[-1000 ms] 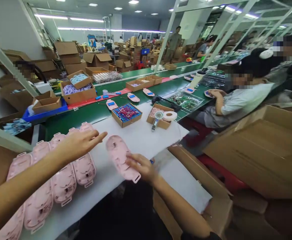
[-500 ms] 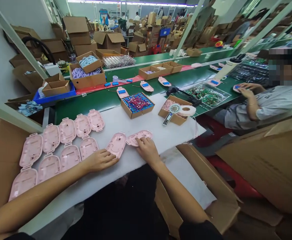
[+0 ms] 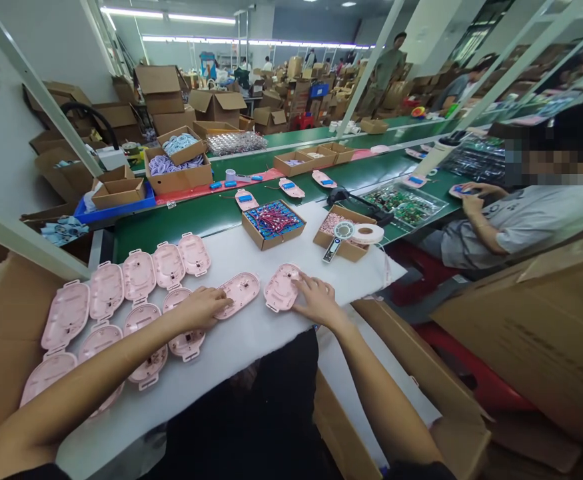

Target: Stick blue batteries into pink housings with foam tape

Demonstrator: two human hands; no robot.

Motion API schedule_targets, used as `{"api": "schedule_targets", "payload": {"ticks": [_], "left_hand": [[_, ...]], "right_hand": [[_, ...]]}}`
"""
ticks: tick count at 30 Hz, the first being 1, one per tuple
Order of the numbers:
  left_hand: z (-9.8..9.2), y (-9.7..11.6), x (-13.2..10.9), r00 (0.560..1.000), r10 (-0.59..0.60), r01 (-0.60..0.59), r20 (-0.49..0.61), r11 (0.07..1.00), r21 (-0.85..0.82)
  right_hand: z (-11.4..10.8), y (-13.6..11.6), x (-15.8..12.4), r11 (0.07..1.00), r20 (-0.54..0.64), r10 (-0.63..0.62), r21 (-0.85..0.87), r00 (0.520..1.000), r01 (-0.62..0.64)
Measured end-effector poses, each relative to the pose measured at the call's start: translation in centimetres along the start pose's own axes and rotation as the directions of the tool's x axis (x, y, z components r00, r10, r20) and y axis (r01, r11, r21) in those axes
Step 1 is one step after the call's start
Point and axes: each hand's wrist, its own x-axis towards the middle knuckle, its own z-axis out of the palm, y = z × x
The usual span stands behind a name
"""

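Note:
My left hand (image 3: 207, 305) has its fingers closed on the near-left end of a pink plastic casing half (image 3: 242, 293), which lies slanted on the white sheet. A second pink casing half (image 3: 280, 288) is gripped at its right edge by my right hand (image 3: 319, 301), its hollow inner side facing up. A gap separates the two pieces. Left of them, several more pink casing halves (image 3: 140, 275) lie in two rows, hollow sides up. My left forearm hides parts of the front row.
Behind my hands stand a carton of blue cells with red wires (image 3: 274, 223) and a carton of small pink parts (image 3: 338, 223) with a tape roll (image 3: 368, 233) and a handheld fan-like piece (image 3: 344, 231) on top. At the right sits a co-worker (image 3: 526, 207). A green bench (image 3: 181, 217) runs behind.
The view has tipped upward. The casing half in my right hand has swung round and now faces up more fully. The one under my left hand has turned to lie more crosswise.

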Motion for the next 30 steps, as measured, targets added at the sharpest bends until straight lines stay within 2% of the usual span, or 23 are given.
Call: {"api": "schedule_targets", "payload": {"ticks": [2,7,11,16,22,27,30], "left_hand": [[-0.3,0.3,0.6,1.0,0.015,-0.015,0.016,1.0,0.011],[-0.8,0.6,1.3,0.997,0.071,-0.072,0.009,0.996,0.053],[-0.6,0.1,1.9,0.999,0.01,-0.005,-0.048,0.995,0.099],[0.8,1.1,3.2,0.989,-0.086,0.104,-0.12,0.983,0.153],[2.0,2.6,4.0,0.988,0.004,0.027,-0.152,0.979,0.203],[0.4,2.0,3.2,0.978,0.11,-0.067,-0.179,0.971,0.232],[-1.2,0.2,2.9,0.967,0.16,-0.114,-0.199,0.968,0.225]], "right_hand": [[0.0,0.7,-0.6,1.0,-0.011,-0.001,0.007,1.0,0.001],[0.2,1.0,-2.7,0.998,-0.144,0.031,-0.05,0.989,-0.039],[1.4,1.8,-3.6,1.0,-0.218,0.027,-0.009,0.976,-0.03],[2.7,3.1,-3.5,0.99,-0.163,0.139,0.0,0.977,-0.141],[2.9,4.1,-4.2,0.992,-0.209,0.105,0.091,0.972,-0.087],[4.3,5.5,-4.4,0.986,-0.216,0.033,0.169,0.976,0.004],[5.0,5.9,-3.9,0.981,-0.207,0.02,0.191,0.978,0.02]]}}
